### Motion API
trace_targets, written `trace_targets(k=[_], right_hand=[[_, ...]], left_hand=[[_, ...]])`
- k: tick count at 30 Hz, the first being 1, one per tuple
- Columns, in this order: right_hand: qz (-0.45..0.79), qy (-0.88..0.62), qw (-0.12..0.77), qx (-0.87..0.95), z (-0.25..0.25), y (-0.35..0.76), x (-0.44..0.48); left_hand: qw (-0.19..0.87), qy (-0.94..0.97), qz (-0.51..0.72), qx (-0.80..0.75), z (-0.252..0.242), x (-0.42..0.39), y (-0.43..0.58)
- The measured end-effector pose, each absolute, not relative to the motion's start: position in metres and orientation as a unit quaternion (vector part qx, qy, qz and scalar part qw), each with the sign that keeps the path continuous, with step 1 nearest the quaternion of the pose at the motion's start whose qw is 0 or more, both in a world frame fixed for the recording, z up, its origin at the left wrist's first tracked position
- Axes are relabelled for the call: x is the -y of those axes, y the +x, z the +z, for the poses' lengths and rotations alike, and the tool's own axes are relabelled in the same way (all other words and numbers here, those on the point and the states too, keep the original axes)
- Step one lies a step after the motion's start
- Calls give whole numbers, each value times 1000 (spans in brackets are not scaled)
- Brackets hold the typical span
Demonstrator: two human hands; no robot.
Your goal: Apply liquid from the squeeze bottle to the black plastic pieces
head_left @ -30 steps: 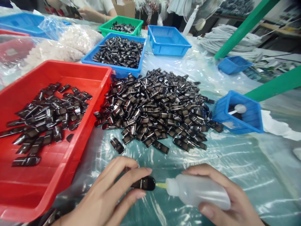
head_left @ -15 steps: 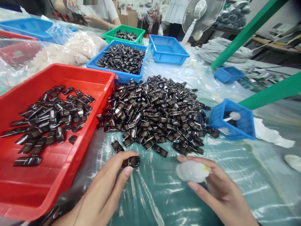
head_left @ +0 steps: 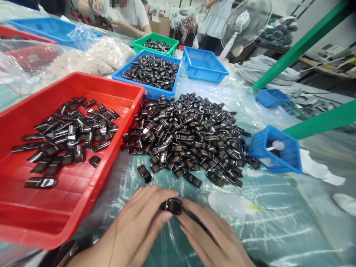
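Note:
A glossy black piece [head_left: 174, 206] is pinched between the thumb and fingers of my left hand [head_left: 139, 222]. My right hand [head_left: 210, 231] is beside it, its fingertips at the piece's right end; whether they grip it is unclear. A whitish translucent object with a yellow tip [head_left: 233, 204] lies on the green table covering, just beyond my right hand. One single black piece [head_left: 144, 173] rests above my left hand, in front of a large pile of black pieces [head_left: 191, 137]. More black pieces lie in the red tray [head_left: 66, 207] on the left.
Behind the pile are a filled blue tray [head_left: 116, 76], a green tray [head_left: 174, 48] and another blue tray [head_left: 205, 65]. A small blue bin [head_left: 283, 155] holding a white spoon stands right, near green bars [head_left: 325, 118]. A fan [head_left: 241, 22] and a seated person [head_left: 130, 16] are farther back.
My right hand has let go of the whitish object, which now lies on the table, and has moved left to the black piece. My left hand has shifted right and slightly nearer, still holding the piece.

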State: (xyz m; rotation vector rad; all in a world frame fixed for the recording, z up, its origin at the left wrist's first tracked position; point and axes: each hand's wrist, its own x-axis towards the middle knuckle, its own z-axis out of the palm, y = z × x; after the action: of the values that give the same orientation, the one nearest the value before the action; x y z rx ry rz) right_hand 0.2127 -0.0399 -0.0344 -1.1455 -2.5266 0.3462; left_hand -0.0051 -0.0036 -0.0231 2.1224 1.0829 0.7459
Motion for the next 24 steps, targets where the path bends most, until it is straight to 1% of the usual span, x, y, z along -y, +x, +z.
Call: trace_targets(k=[4, 7, 11, 14, 19, 22, 24], right_hand=[[100, -381, 197, 898, -36, 187, 5], [101, -385, 201, 895, -38, 185, 1], [127, -402, 199, 885, -36, 190, 5], [157, -421, 218, 866, -33, 191, 5], [238, -463, 293, 802, -20, 189, 2], [343, -489, 358, 717, -10, 189, 3], [424, -502, 380, 651, -6, 191, 5]], left_hand=[[314, 808, 282, -411, -24, 0, -6], [321, 800, 301, -408, -22, 2, -6], [369, 767, 308, -425, -17, 5, -6], [401, 747, 314, -427, -14, 6, -5], [431, 725, 335, -421, -12, 7, -5], [439, 723, 334, -416, -10, 7, -6], [439, 726, 330, -414, -10, 6, -6]])
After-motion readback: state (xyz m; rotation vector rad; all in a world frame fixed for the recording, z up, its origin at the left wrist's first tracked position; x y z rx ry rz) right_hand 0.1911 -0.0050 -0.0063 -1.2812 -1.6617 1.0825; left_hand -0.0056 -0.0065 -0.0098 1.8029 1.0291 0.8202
